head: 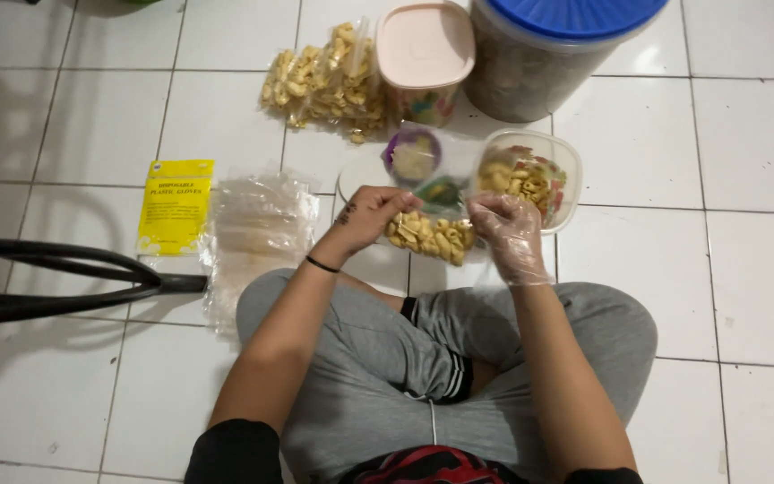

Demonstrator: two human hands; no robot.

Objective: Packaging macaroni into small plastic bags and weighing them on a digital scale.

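Note:
I sit cross-legged on a white tiled floor. Both hands hold a small clear plastic bag of yellow crackers (432, 237) in front of my knees. My bare left hand (367, 215) grips its left top edge. My right hand (510, 235), in a thin clear plastic glove, pinches its right top edge. Just beyond the bag stands an open clear tub (566, 170) with more crackers of mixed colours inside.
A pile of filled cracker bags (324, 85) lies at the back, beside a pink-lidded container (425, 49) and a big blue-lidded jar (539, 63). A stack of empty clear bags (257, 229), a yellow glove packet (175, 206) and a black hose (64, 278) lie at left.

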